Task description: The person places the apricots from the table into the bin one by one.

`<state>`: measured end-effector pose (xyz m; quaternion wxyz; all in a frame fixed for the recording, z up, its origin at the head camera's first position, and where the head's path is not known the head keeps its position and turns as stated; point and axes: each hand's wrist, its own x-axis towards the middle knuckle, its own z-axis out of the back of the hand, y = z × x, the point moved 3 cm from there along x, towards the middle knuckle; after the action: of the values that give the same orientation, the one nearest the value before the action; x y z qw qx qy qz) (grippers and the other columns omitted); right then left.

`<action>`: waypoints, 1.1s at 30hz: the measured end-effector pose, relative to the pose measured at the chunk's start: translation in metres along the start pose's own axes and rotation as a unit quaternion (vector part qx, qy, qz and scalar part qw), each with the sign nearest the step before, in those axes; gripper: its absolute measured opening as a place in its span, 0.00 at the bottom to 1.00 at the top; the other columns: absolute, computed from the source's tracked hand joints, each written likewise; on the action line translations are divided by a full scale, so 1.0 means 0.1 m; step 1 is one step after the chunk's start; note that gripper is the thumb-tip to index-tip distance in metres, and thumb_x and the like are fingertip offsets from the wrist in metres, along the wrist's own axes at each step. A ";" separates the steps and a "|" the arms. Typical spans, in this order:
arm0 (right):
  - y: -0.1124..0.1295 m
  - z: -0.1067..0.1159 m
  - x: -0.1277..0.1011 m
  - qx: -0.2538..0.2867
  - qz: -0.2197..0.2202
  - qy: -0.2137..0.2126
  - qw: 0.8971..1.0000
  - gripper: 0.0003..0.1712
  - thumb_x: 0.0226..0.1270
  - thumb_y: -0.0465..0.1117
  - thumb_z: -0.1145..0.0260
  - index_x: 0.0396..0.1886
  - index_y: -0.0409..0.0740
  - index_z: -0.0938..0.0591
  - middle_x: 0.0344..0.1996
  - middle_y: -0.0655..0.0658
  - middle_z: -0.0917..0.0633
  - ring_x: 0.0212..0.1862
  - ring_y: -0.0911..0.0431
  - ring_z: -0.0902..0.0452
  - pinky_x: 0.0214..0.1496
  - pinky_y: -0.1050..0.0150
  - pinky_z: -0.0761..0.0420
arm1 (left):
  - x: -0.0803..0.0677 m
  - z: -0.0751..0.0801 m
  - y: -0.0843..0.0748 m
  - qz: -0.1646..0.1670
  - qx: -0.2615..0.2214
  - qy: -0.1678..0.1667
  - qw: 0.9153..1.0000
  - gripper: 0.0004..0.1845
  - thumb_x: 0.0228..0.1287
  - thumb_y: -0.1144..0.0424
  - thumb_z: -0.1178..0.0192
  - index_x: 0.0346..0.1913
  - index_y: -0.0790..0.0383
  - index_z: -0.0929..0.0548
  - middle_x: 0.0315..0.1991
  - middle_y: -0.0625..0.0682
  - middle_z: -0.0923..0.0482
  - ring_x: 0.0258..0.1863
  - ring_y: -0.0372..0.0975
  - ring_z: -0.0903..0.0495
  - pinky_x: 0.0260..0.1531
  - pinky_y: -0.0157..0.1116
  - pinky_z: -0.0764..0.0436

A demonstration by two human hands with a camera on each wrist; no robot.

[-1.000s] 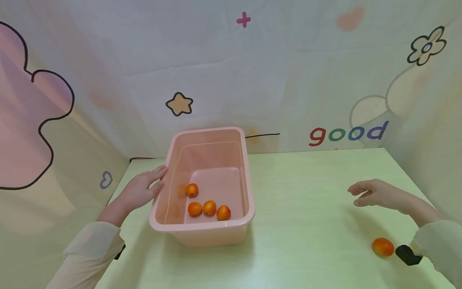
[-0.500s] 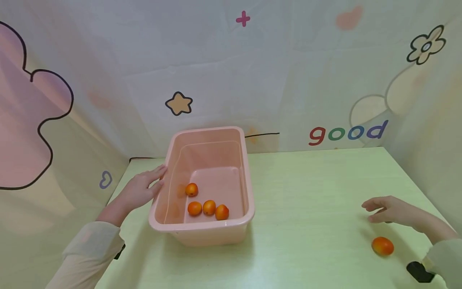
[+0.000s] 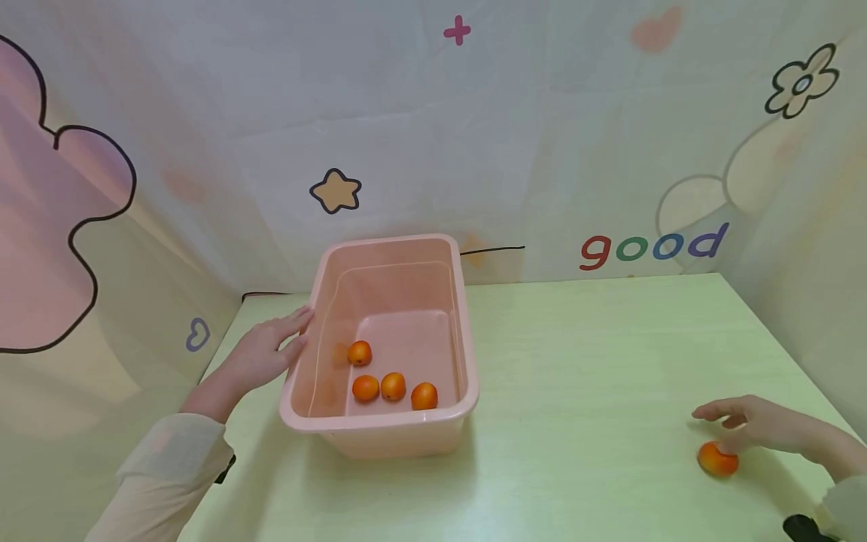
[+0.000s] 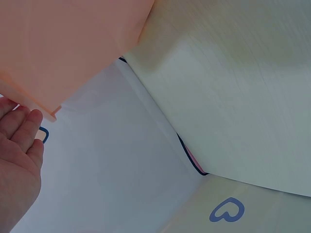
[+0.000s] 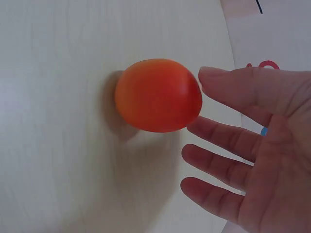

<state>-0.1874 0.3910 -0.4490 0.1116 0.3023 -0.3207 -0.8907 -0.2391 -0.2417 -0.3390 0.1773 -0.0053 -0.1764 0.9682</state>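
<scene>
A pink plastic basin (image 3: pixel 389 425) stands left of the middle in the head view, with several orange-red fruits (image 3: pixel 393 386) on its floor. My left hand (image 3: pixel 260 357) rests its nearly straight fingers on the basin's left rim; the left wrist view shows the fingertips (image 4: pixel 35 116) by the rim. At the right, one more orange-red, smooth oval fruit (image 5: pixel 158 95) lies on the table. Above it is my right hand (image 3: pixel 768 427), thumb and fingers spread. In the right wrist view the thumb tip comes right up to the fruit; I cannot tell whether it touches.
The pale green table (image 3: pixel 576 361) spreads between the basin and the right-hand fruit. Printed cloth (image 3: pixel 420 135) hangs behind and along both sides, close to the table edges and the basin's far end.
My right hand has moved right and nearer, down to the lone fruit. The rightmost fruit in the basin has rolled slightly, lastly to the right. My left hand stays on the rim.
</scene>
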 end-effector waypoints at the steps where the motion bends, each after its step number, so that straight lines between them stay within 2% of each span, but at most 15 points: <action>1: -0.01 -0.01 -0.01 0.000 0.003 0.005 1.000 0.28 0.55 0.40 0.40 0.55 0.30 0.30 0.52 0.26 0.29 0.47 0.36 0.31 0.41 0.47 0.27 | 0.00 0.00 0.00 -0.001 0.000 -0.001 1.000 0.26 0.65 0.58 0.54 0.64 0.64 0.40 0.65 0.60 0.44 0.60 0.60 0.40 0.56 0.59 0.41; 4: -0.03 -0.04 -0.03 0.009 0.013 0.018 1.000 0.27 0.54 0.39 0.40 0.54 0.30 0.29 0.51 0.26 0.28 0.47 0.38 0.30 0.39 0.54 0.28 | -0.01 0.01 -0.01 -0.005 0.003 -0.004 1.000 0.26 0.65 0.57 0.54 0.64 0.64 0.40 0.65 0.60 0.43 0.60 0.60 0.40 0.56 0.59 0.40; 6: -0.03 -0.06 -0.04 0.025 0.009 0.027 0.999 0.27 0.54 0.37 0.40 0.54 0.28 0.30 0.49 0.28 0.27 0.44 0.44 0.29 0.37 0.58 0.27 | -0.01 0.01 -0.02 -0.007 0.003 -0.006 1.000 0.26 0.65 0.58 0.54 0.64 0.64 0.40 0.65 0.60 0.43 0.60 0.60 0.40 0.56 0.59 0.40; 9: -0.03 -0.09 -0.06 0.058 -0.005 0.041 0.997 0.26 0.54 0.35 0.40 0.53 0.26 0.31 0.43 0.34 0.25 0.39 0.53 0.29 0.32 0.63 0.28 | -0.01 0.02 -0.03 -0.009 0.004 -0.008 1.000 0.26 0.65 0.58 0.54 0.64 0.64 0.39 0.65 0.60 0.42 0.60 0.60 0.40 0.56 0.58 0.40; 11: -0.02 -0.12 -0.07 0.082 -0.021 0.052 0.995 0.25 0.54 0.34 0.41 0.52 0.27 0.31 0.39 0.39 0.25 0.35 0.56 0.30 0.29 0.63 0.28 | -0.01 0.02 -0.02 -0.008 0.003 -0.008 1.000 0.25 0.65 0.59 0.54 0.64 0.65 0.39 0.65 0.60 0.43 0.60 0.60 0.40 0.57 0.58 0.40; 18: 0.00 -0.21 -0.08 0.115 -0.076 0.061 0.989 0.18 0.52 0.32 0.43 0.46 0.34 0.25 0.35 0.46 0.23 0.33 0.54 0.31 0.31 0.61 0.28 | -0.01 0.01 -0.01 -0.013 0.002 -0.013 1.000 0.25 0.65 0.59 0.54 0.63 0.65 0.39 0.65 0.60 0.42 0.60 0.60 0.39 0.57 0.57 0.40; 28: 0.08 -0.22 -0.02 0.113 -0.053 0.072 0.990 0.14 0.52 0.33 0.42 0.41 0.35 0.25 0.29 0.46 0.23 0.31 0.55 0.29 0.29 0.63 0.26 | 0.02 -0.03 0.04 -0.001 -0.001 -0.003 1.000 0.26 0.66 0.59 0.54 0.64 0.63 0.40 0.66 0.59 0.44 0.61 0.59 0.41 0.57 0.58 0.41; 33: 0.14 -0.14 0.06 0.107 -0.039 0.055 0.992 0.15 0.53 0.34 0.41 0.42 0.34 0.26 0.30 0.45 0.24 0.32 0.55 0.27 0.32 0.61 0.24 | 0.02 -0.03 0.05 0.002 -0.002 -0.002 1.000 0.26 0.66 0.58 0.54 0.64 0.63 0.40 0.66 0.58 0.44 0.61 0.59 0.41 0.57 0.59 0.42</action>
<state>-0.1832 0.3711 -0.4514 0.0614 0.3730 -0.3959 -0.8369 -0.2425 -0.2440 -0.3431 0.1754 -0.0041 -0.1788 0.9681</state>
